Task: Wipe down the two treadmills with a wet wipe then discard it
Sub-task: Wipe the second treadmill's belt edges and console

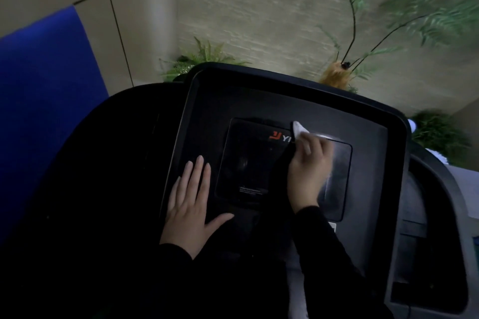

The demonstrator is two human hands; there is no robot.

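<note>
On the dark treadmill console (368,122), the right hand (308,166) presses a white wipe (298,130) against the upper right part of the screen (248,163), while the left hand (191,204) lies flat and spread, holding nothing, just left of that screen.

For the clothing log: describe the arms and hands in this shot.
Both arms are covered by long black sleeves that end at the wrists. The left hand and right hand are bare, with no gloves. No rings, watch or bracelet can be made out in the dim light. The left fingernails are fairly long and pale.
</note>
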